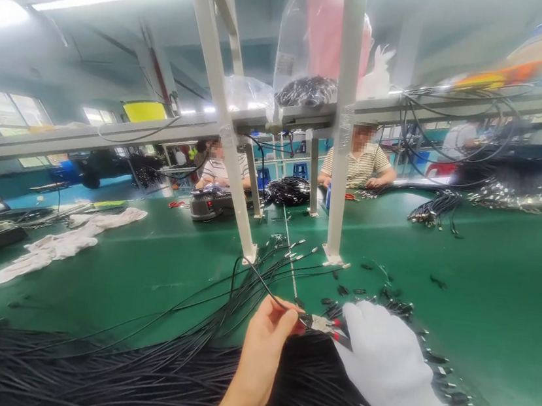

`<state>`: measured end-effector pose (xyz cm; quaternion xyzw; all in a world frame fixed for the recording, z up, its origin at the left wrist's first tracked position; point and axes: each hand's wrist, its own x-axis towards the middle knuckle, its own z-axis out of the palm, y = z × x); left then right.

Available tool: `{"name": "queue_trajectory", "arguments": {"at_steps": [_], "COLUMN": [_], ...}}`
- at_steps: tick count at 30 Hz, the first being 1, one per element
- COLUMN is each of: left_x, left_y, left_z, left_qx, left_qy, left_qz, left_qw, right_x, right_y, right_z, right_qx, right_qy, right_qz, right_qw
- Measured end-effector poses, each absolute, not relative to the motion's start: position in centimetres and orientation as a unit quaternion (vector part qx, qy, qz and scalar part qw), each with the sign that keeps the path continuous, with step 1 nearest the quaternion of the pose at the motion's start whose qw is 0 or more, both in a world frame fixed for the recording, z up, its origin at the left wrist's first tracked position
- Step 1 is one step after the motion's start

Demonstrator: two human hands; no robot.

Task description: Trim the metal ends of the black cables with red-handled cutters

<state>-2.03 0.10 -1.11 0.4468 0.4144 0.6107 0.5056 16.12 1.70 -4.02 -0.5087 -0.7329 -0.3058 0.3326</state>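
Green tabletop spreads around the pliers. Well left of them lies a cloth; nearer, piled cables; just left, the left hand, grip pinching one cable; right, the gloved right hand, grip wrapped round their handles; further right, black connectors.
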Motion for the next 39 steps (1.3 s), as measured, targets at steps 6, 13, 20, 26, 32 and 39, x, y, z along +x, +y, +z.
{"name": "queue_trajectory", "arguments": {"at_steps": [6,13,20,26,32,39], "left_x": [-1.6,-1.4,-1.2,-0.9,-1.2,-1.5], "left_y": [-0.2,-0.2,0.0,-0.3,-0.7,-0.2], "left_z": [-1.0,-1.4,-2.0,-2.0,-1.4,-1.5], "left_qx": [0.432,0.428,0.429,0.442,0.458,0.470], "left_qy": [0.422,0.434,0.447,0.460,0.420,0.428], "left_qz": [0.624,0.629,0.630,0.638,0.611,0.579], "left_qw": [0.496,0.483,0.468,0.432,0.491,0.511], "right_x": [16.2,16.0,15.9,16.0,16.7,17.0], "right_y": [1.7,1.6,1.5,1.7,2.0,2.2], "right_z": [-3.8,-4.2,-3.8,-3.8,-3.8,-4.3], "right_qx": [-0.502,-0.509,-0.524,-0.533,-0.539,-0.563], "right_qy": [-0.749,-0.767,-0.764,-0.756,-0.764,-0.785], "right_qz": [-0.292,-0.266,-0.240,-0.276,-0.263,-0.202], "right_qw": [0.319,0.287,0.289,0.262,0.238,0.162]}}
